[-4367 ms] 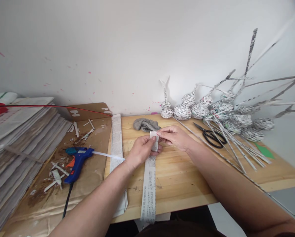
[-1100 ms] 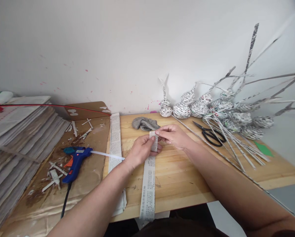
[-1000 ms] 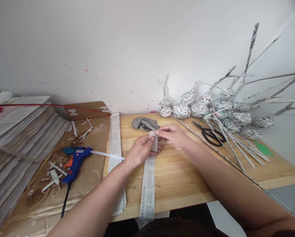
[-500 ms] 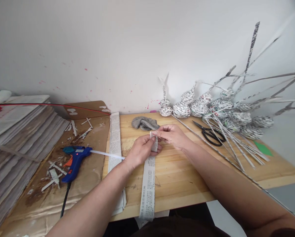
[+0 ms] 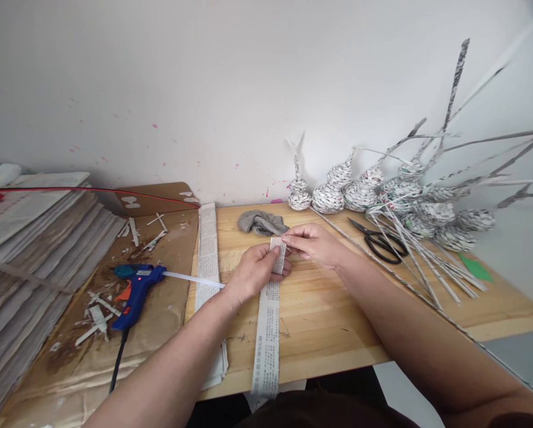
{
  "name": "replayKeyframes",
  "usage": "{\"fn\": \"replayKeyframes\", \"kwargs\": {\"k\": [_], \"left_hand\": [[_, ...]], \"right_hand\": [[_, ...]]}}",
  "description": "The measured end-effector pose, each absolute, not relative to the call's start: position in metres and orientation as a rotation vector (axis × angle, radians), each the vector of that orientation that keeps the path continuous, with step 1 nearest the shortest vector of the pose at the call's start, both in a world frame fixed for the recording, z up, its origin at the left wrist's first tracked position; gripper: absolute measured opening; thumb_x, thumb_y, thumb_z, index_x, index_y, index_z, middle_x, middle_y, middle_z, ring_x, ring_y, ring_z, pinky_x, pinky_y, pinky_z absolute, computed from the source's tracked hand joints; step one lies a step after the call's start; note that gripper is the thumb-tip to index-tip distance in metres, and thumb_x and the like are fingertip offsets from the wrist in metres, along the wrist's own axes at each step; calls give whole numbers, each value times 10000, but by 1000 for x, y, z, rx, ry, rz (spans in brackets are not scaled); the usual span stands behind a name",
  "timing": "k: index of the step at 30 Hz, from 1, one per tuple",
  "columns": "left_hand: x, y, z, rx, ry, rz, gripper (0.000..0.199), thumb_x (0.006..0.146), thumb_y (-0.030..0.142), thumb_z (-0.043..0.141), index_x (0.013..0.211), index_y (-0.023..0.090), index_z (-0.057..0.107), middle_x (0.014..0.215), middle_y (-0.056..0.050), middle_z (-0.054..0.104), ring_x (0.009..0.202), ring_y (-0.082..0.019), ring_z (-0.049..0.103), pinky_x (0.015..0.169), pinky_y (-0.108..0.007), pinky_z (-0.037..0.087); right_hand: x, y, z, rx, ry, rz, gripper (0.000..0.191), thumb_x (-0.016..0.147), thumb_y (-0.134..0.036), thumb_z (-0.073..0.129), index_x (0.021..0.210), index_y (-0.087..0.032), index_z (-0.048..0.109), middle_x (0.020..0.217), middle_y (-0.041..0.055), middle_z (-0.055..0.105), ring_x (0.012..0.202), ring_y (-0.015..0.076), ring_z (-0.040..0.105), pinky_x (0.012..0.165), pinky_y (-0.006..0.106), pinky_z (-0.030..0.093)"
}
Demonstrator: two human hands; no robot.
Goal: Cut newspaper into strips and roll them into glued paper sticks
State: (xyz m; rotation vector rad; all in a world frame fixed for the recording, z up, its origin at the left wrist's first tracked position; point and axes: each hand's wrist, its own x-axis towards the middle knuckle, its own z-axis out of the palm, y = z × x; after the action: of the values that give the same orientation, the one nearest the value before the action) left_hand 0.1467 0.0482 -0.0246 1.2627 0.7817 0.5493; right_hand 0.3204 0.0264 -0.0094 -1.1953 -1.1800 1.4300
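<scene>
A long printed newspaper strip (image 5: 268, 333) runs from the table's front edge up to both hands. My left hand (image 5: 258, 267) grips it near its upper end, thumb on top and fingers behind. At the strip's top right corner, my right hand (image 5: 308, 242) pinches the paper's edge between thumb and forefinger. A stack of similar strips (image 5: 207, 244) lies to the left, partly under my left forearm. Just beyond the hands is a crumpled grey cloth (image 5: 261, 223).
A blue glue gun (image 5: 135, 297) lies on cardboard (image 5: 168, 315) among paper scraps. Stacked newspapers (image 5: 47, 255) stand far left. Black scissors (image 5: 384, 245), thin paper rods (image 5: 420, 261) and several woven gourd shapes (image 5: 327, 198) are at the right, near the wall.
My right hand has shifted slightly right along the strip's top end, and more of that end's flat printed face shows. My left hand keeps its hold almost unmoved.
</scene>
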Motion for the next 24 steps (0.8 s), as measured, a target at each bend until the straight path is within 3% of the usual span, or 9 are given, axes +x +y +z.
{"fn": "replayKeyframes", "kwargs": {"k": [14,21,24], "left_hand": [[148,46,-20,1241,794,571,325,871,421,537,930,114,624,771,-100,707,693,-184,679,665,-325,560],[148,47,-24,1245,821,610,335,853,453,559,920,132,628,769,-94,713,709,-187,684,667,-328,566],[147,47,-22,1219,822,625,326,856,439,559,917,127,632,753,-96,715,685,-182,683,650,-314,564]], "right_hand": [[312,30,-16,-1283,-1080,1298,337,622,-432,794,732,-134,682,558,-20,556,486,71,440,386,192,214],[314,28,-14,-1329,-1251,1031,370,688,-488,743,607,-152,612,507,-45,484,473,64,383,440,219,262],[320,27,-12,-1281,-1209,1154,373,746,-516,691,700,-148,650,521,-40,477,482,71,396,420,211,240]]}}
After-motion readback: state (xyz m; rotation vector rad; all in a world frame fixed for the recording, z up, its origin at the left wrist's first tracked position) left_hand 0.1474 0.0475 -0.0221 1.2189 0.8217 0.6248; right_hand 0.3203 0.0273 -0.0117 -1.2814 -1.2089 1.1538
